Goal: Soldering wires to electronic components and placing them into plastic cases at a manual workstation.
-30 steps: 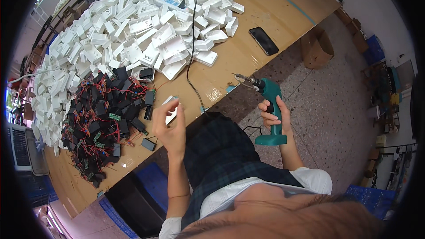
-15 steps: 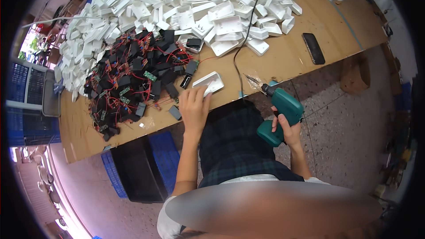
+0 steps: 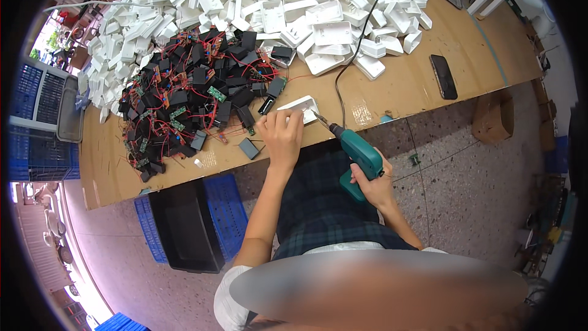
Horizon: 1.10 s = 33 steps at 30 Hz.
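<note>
My right hand (image 3: pixel 378 187) is wrapped round the grip of a green cordless drill (image 3: pixel 361 152). The drill's metal tip (image 3: pixel 322 120) reaches the right end of a shallow white plastic case (image 3: pixel 304 105) near the table's front edge. My left hand (image 3: pixel 281 138) holds that case at its near left side, fingers bent over the rim. Whatever lies under those fingers is hidden. Beside my left wrist sits a small dark grey block (image 3: pixel 248 148). Just beyond the case, a black part (image 3: pixel 266 106) rests at the edge of a heap of wired parts.
Black blocks with red wires and green boards (image 3: pixel 202 83) form a heap on the left. Behind it rises a big pile of white cases (image 3: pixel 245 0). A black cable (image 3: pixel 339 86) crosses the table; a phone (image 3: pixel 443 76) lies right. Below stands a black crate (image 3: pixel 185 227).
The drill has come left and its tip now meets the white case. My left hand stays at the case. The whole view has shifted slightly.
</note>
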Each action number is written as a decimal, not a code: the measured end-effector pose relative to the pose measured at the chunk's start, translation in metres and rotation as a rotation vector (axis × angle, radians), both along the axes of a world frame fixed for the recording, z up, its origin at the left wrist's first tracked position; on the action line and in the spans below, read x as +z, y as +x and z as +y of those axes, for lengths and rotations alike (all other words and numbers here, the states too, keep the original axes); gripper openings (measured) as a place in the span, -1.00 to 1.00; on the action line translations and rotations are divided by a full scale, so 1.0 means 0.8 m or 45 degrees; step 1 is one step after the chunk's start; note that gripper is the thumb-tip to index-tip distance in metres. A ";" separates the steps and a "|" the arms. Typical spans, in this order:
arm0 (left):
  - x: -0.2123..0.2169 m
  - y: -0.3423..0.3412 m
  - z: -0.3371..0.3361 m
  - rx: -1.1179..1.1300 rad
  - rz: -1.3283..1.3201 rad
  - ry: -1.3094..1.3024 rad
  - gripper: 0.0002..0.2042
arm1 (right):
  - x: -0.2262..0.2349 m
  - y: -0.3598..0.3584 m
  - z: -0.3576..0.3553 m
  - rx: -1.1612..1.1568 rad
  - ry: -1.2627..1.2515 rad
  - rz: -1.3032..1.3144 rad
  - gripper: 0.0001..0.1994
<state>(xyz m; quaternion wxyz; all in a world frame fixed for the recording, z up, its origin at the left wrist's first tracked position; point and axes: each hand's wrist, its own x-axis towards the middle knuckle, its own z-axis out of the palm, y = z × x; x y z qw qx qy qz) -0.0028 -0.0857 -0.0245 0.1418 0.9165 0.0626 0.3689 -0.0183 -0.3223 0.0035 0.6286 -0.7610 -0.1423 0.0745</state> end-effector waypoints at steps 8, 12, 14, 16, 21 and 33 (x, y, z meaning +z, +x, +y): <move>-0.004 0.015 -0.005 0.000 -0.110 -0.104 -0.86 | -0.010 0.000 0.018 -0.076 0.129 0.190 -0.83; -0.004 0.015 -0.005 -0.022 -0.073 -0.146 -0.87 | -0.009 0.002 0.018 -0.064 0.201 0.353 -0.80; -0.003 0.016 -0.003 -0.020 -0.070 -0.154 -0.87 | -0.005 0.002 0.021 -0.050 0.207 0.334 -0.79; -0.005 0.016 0.000 -0.018 -0.071 -0.160 -0.87 | -0.004 0.001 0.023 -0.035 0.216 0.312 -0.77; -0.010 0.015 0.003 -0.068 -0.058 -0.160 -0.84 | -0.010 -0.001 0.025 -0.053 0.147 0.291 -0.75; -0.017 0.013 0.004 -0.056 -0.091 -0.180 -0.87 | -0.002 -0.008 0.032 -0.111 0.140 0.290 -0.78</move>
